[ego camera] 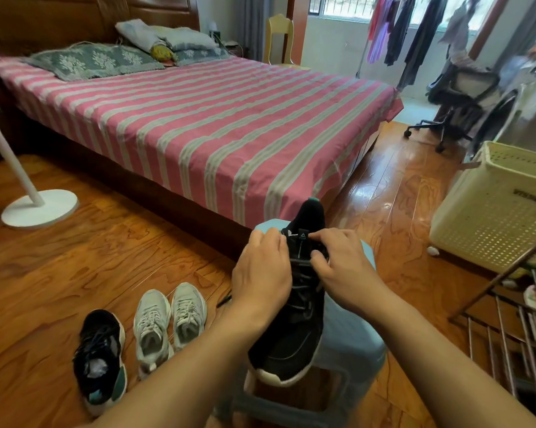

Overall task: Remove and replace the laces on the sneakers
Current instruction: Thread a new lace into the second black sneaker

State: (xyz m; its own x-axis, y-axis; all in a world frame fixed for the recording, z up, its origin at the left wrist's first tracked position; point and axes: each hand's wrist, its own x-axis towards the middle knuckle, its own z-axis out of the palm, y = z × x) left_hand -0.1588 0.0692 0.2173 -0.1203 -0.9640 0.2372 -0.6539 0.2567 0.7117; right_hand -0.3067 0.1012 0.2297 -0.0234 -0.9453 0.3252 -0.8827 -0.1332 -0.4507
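A: Black sneaker (291,332) lies toe-toward-wearer on a pale blue stool (350,344), the working surface, near the foot of the bed (199,125). Both hands at the top eyelets, by the tongue.

B: Hand states?

A: Left hand (262,273) curled over the shoe's left collar edge; looks like steadying, maybe pinching lace, fingertips hidden. Right hand (341,267) has thumb and forefinger closed together at the uppermost lace (300,262) crossing. Lace dark on dark; hard to trace.

B: Advice for the step?

A: My judgement: loosen each crossing first, then draw the lace out one eyelet at a time, from the top. Keep the left hand pinning the shoe so it doesn't slide off the stool. Don't yank; aglets snag.

B: Count?

A: Four sneakers seen. One black on the stool, one black mate (101,359) on the floor (75,257), laced. Two pale grey sneakers (171,319) beside it, laced. A dark lace end (225,298) shows by the left wrist.
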